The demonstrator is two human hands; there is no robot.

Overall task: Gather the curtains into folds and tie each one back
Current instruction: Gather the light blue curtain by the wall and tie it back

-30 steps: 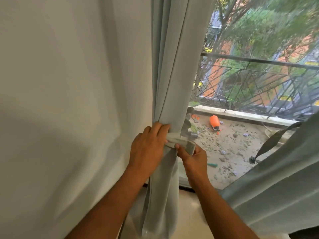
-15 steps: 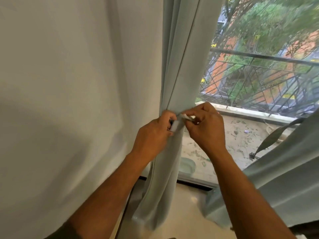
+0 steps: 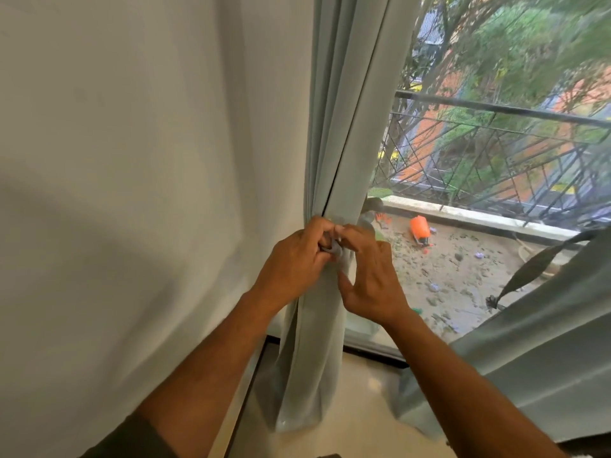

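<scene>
While both hands met at the gathered curtain (image 3: 334, 153) beside the wall (image 3: 132, 160):
Left hand (image 3: 294, 262): grip pinched on the tieback (image 3: 335, 251).
Right hand (image 3: 370, 276): fingertips closed on that tieback.
Second curtain (image 3: 545, 342): lower right, loose.

A pale wall (image 3: 132, 193) fills the left side. Through the window, a dark metal railing (image 3: 496, 140) edges a littered balcony floor (image 3: 463, 276), where an orange bottle (image 3: 419, 229) lies on its side. Green trees (image 3: 512, 51) stand beyond.
</scene>
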